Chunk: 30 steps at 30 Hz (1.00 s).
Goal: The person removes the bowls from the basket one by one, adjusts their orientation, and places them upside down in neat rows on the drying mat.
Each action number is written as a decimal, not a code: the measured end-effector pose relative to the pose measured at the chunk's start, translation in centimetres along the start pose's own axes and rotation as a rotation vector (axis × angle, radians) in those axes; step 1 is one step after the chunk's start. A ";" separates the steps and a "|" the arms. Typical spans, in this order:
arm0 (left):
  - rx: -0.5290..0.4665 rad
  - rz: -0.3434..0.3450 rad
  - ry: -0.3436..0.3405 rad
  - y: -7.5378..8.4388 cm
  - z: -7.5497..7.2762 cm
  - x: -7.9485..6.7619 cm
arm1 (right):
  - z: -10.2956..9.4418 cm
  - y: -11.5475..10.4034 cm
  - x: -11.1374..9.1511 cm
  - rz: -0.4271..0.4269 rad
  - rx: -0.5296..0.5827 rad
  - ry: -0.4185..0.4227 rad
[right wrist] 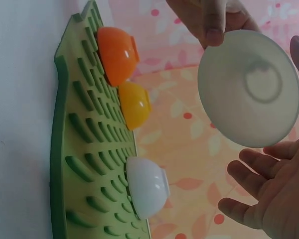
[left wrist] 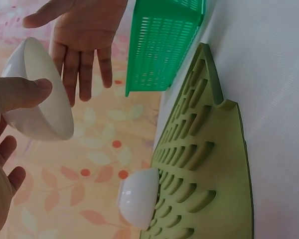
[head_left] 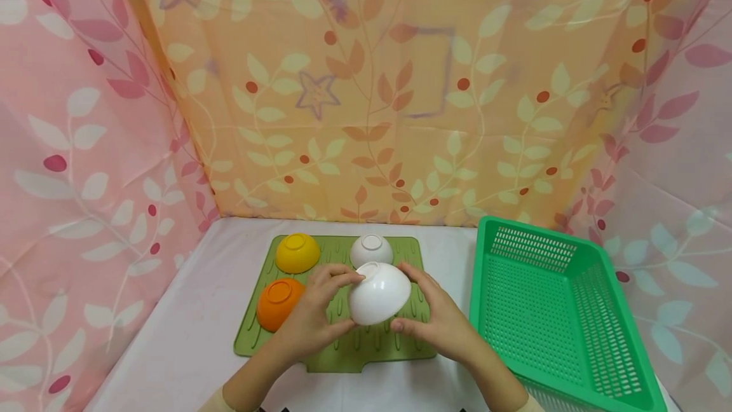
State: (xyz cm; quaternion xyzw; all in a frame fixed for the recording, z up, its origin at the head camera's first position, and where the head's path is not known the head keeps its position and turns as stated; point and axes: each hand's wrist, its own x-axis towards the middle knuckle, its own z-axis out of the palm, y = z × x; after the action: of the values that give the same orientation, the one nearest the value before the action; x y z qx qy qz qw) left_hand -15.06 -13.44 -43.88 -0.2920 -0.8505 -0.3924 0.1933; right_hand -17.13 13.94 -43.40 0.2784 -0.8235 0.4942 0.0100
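Observation:
A white bowl [head_left: 380,294] is held tilted in the air above the green drying mat [head_left: 366,355]. My left hand [head_left: 320,310] pinches it, the thumb inside the rim and the fingers against the outside, as the left wrist view shows. Beside the bowl's other edge is my right hand [head_left: 437,320], its fingers spread and fairly straight; whether a fingertip touches the rim I cannot tell. The right wrist view looks into the hollow of the held bowl [right wrist: 249,104]. Upside down on the mat sit an orange bowl [head_left: 277,307], a yellow bowl [head_left: 298,254] and another white bowl [head_left: 368,250].
A green perforated plastic basket [head_left: 635,323] stands on the table to the right of the mat. White cloth [head_left: 177,336] covers the table. Floral curtains [head_left: 366,81] hang behind it and on both sides.

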 end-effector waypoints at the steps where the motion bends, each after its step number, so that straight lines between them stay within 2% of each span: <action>1: 0.007 0.018 -0.001 0.0 0.0 0.0 | 0.0 0.0 0.0 0.010 0.009 -0.005; 6: 0.038 0.095 -0.007 0.0 0.0 0.0 | 0.1 0.1 -0.1 0.067 0.049 -0.028; 12: 0.077 0.186 -0.007 0.0 0.0 0.0 | 0.1 0.4 0.0 0.096 0.091 -0.063; 17: 0.106 0.228 -0.012 -0.1 0.1 0.0 | 0.2 0.7 0.1 0.095 0.146 -0.084; 23: 0.113 0.264 0.000 -0.1 0.1 0.1 | 0.4 1.1 0.2 0.086 0.210 -0.066; 26: 0.111 0.260 -0.001 0.0 0.1 0.1 | 0.5 1.2 0.2 0.069 0.259 -0.050; 30: 0.072 0.160 -0.043 0.1 -0.1 0.0 | 0.7 1.1 0.2 0.043 0.311 -0.032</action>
State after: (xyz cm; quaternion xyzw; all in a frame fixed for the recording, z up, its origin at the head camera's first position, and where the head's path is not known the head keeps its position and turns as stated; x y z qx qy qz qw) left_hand -14.98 -13.50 -43.73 -0.3603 -0.8419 -0.3387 0.2161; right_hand -17.64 13.66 -44.59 0.2668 -0.7428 0.6114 -0.0571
